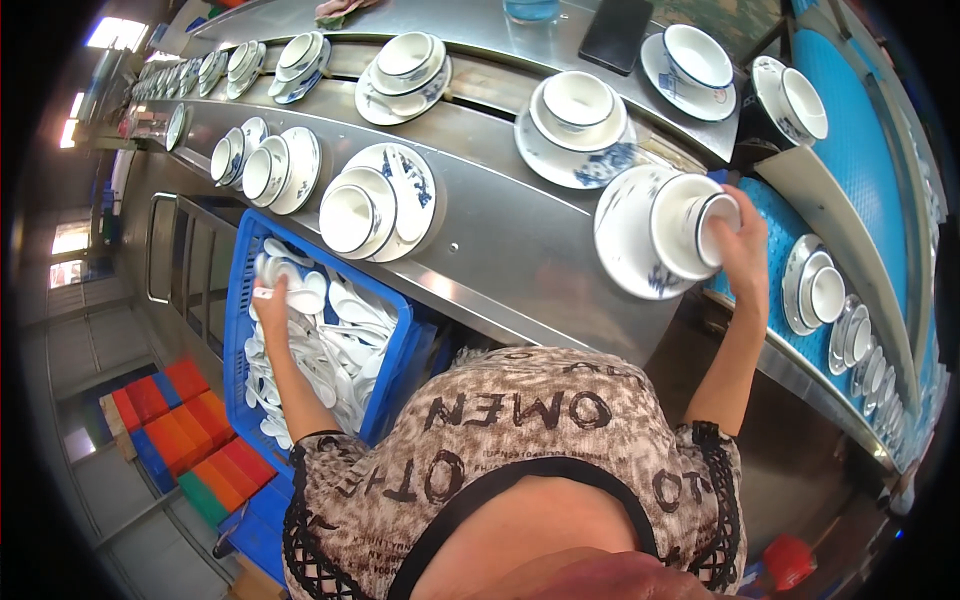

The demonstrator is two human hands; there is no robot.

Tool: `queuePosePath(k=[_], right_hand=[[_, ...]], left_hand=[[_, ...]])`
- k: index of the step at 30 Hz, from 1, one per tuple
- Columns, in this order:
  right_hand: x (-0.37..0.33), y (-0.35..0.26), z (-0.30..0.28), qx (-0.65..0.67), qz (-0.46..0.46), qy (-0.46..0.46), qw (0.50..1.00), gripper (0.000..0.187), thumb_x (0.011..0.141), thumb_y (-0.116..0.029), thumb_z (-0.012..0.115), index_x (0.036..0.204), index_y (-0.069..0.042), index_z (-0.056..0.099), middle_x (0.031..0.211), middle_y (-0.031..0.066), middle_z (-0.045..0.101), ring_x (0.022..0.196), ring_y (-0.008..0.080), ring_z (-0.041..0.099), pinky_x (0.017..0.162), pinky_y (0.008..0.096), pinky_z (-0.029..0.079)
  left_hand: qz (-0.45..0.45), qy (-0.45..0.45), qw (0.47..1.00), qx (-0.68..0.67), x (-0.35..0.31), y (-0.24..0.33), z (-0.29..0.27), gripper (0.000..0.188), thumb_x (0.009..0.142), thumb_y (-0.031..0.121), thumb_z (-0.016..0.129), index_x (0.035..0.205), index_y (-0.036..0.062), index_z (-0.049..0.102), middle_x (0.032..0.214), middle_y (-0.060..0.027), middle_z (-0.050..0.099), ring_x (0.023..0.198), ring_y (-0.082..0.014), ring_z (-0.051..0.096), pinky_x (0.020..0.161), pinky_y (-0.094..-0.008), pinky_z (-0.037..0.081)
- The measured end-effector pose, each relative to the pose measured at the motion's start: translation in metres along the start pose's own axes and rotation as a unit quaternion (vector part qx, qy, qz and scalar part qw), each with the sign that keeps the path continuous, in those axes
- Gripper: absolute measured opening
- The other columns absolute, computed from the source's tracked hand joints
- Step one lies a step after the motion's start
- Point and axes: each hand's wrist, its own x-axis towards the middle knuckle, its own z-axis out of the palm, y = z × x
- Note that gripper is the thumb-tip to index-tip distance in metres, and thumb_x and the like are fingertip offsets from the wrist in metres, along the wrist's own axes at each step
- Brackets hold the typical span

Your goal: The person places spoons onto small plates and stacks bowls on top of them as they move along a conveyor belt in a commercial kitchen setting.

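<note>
My left hand (270,308) is over a blue plastic basket (405,335) heaped with white soup spoons (345,350). Its fingers are closed on a white spoon (268,268), slightly blurred, near the basket's far left side. At the right end of the steel counter, my right hand (745,245) grips a small white cup (712,232) by the rim, fingers reaching inside. That cup is tilted with a bowl (675,215) beside it, over a blue-patterned plate (622,240). Left of centre, another set has a spoon (408,195) lying on its plate (425,165).
More stacked tableware sets (580,110) line a conveyor slot running far left. A blue belt (850,80) curves down the right side with further sets (822,290). A dark phone (615,35) lies at the back. Coloured crates (190,430) stand on the floor at left.
</note>
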Motion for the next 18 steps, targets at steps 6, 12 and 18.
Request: queuePosePath(k=[6, 12, 18], right_hand=[[0.023, 0.028, -0.002, -0.065, -0.025, 0.074, 0.995, 0.037, 0.076, -0.009, 0.048, 0.110, 0.003, 0.051, 0.096, 0.0204, 0.060, 0.091, 0.0294, 0.058, 0.082, 0.0331, 0.042], [0.021, 0.012, 0.010, -0.097, -0.039, 0.051, 0.993, 0.039, 0.084, -0.024, 0.055, 0.116, -0.002, 0.050, 0.102, 0.0197, 0.058, 0.094, 0.0305, 0.055, 0.083, 0.0334, 0.041], [0.008, -0.007, -0.026, -0.231, -0.133, 0.175, 0.948, 0.032, 0.085, -0.014, 0.054, 0.115, -0.006, 0.053, 0.111, 0.0116, 0.056, 0.101, 0.0212, 0.053, 0.084, 0.0294, 0.040]], left_hand=[[0.065, 0.089, 0.980, -0.166, 0.017, 0.071, -0.025, 0.037, 0.080, 0.014, 0.062, 0.110, -0.0019, 0.050, 0.098, -0.0109, 0.059, 0.086, -0.0174, 0.058, 0.074, -0.0288, 0.047], [0.140, -0.076, 0.906, -0.393, 0.033, 0.210, 0.023, 0.030, 0.078, 0.011, 0.061, 0.104, -0.0039, 0.055, 0.095, -0.0130, 0.061, 0.084, -0.0212, 0.061, 0.076, -0.0303, 0.049], [0.068, -0.318, 0.927, -0.189, 0.024, 0.284, 0.119, 0.029, 0.072, 0.013, 0.066, 0.095, -0.0017, 0.058, 0.082, -0.0066, 0.061, 0.069, -0.0137, 0.060, 0.060, -0.0279, 0.049]])
